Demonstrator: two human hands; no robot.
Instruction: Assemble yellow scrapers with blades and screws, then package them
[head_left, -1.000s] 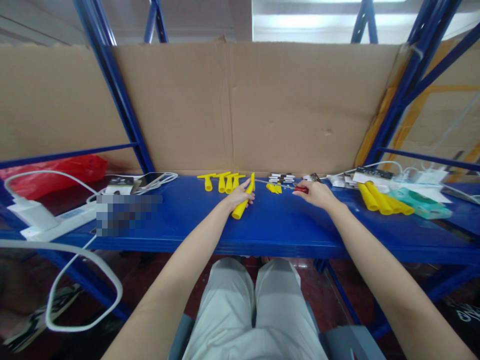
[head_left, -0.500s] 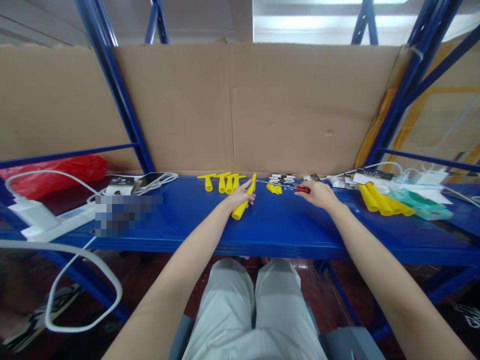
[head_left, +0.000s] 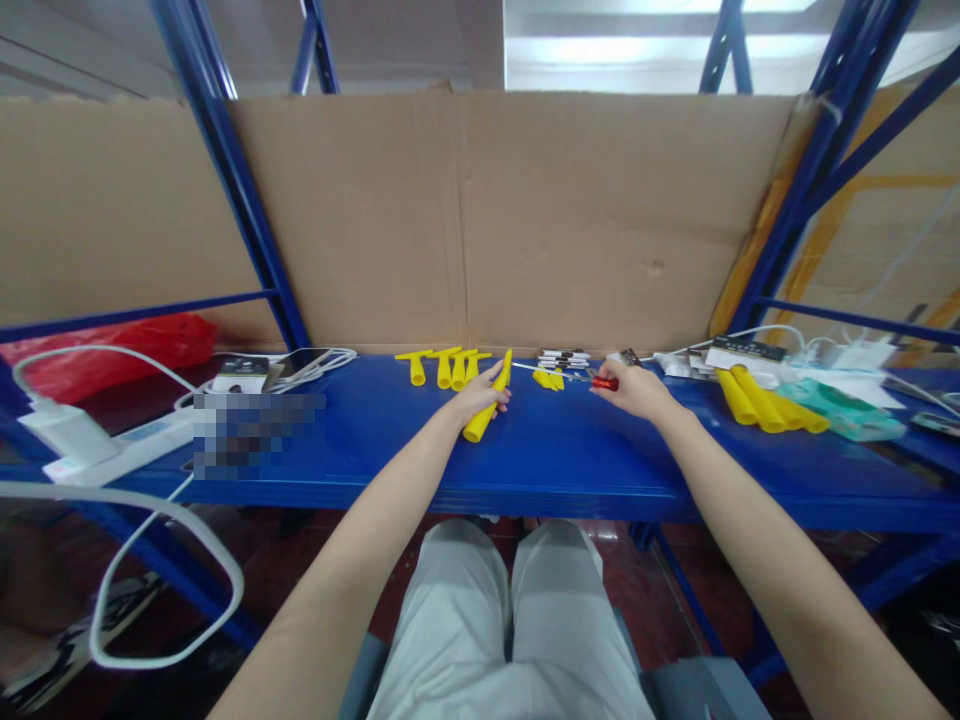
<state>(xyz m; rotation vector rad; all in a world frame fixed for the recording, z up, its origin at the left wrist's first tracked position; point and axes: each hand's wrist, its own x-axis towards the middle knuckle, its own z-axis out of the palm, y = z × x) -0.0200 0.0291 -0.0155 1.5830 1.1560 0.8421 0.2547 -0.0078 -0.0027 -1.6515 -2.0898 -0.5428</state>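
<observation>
My left hand (head_left: 480,395) is closed around a yellow handle (head_left: 478,424), which is tilted with its open round end toward me. In my right hand (head_left: 631,388) is a red-handled screwdriver (head_left: 604,383); its thin shaft points left toward the yellow handle. Whether the tip touches the handle is too small to tell. Between the hands, farther back, lie small yellow pieces (head_left: 548,379) and a stack of black-and-white strips (head_left: 564,359). Several yellow T-shaped parts (head_left: 444,371) stand left of my left hand.
Yellow tubes (head_left: 766,402) and a green plastic bag (head_left: 847,410) lie at the right of the blue table (head_left: 555,470). At the left are a white power strip (head_left: 142,440), cables and a red bag (head_left: 127,350). A cardboard wall (head_left: 585,220) rises behind.
The screwdriver's shaft has tilted slightly and its red handle has turned a little in my right hand. My left hand and the yellow handle have hardly moved.
</observation>
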